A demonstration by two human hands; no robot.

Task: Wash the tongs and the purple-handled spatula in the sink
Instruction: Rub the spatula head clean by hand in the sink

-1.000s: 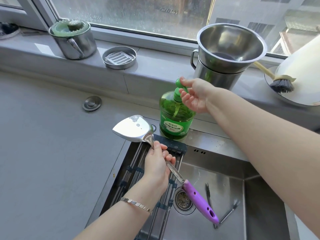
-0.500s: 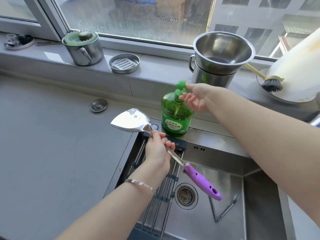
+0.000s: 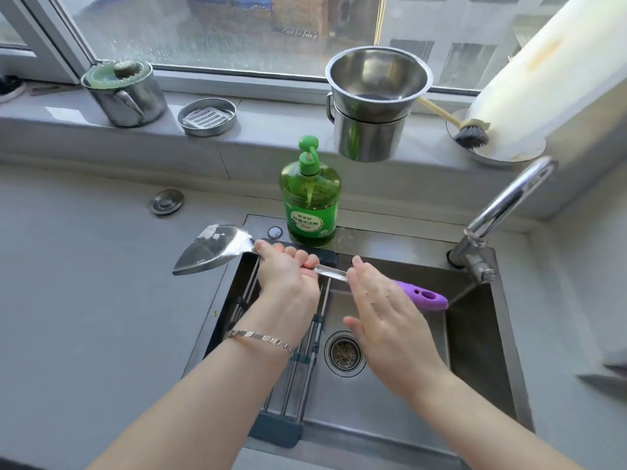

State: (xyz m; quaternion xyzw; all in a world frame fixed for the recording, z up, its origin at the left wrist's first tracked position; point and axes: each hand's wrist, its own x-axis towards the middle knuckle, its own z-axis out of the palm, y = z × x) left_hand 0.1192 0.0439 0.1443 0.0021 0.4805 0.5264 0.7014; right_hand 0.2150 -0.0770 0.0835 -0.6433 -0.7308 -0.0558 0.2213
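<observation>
Steel bowl [image 3: 378, 76] sits nested in the mouth of a steel pot [image 3: 368, 140] on the windowsill [image 3: 271, 123]. To the left stand a mug [image 3: 127, 103] under a green lid [image 3: 115, 74] and a round dish [image 3: 207, 117] holding a white slotted insert. A brush [image 3: 471, 134] lies on a plate [image 3: 502, 157]. A soap bottle [image 3: 309, 201], nearly full of green liquid, stands at the back edge of the sink [image 3: 373, 401], which has a rack [image 3: 298, 374] across its left side, beside the drain [image 3: 344, 353]. Grey counter [image 3: 84, 300] surrounds it, with a window [image 3: 237, 28] behind and a tap [image 3: 502, 212] at right.

The spatula [image 3: 210, 249] lies roughly level, left to right: blade over the counter, purple handle [image 3: 420, 296] over the sink. The left hand [image 3: 285, 269] wraps its fingers round the metal shank. The right hand [image 3: 383, 307], fingers straight, lies flat over the join of shank and handle.
</observation>
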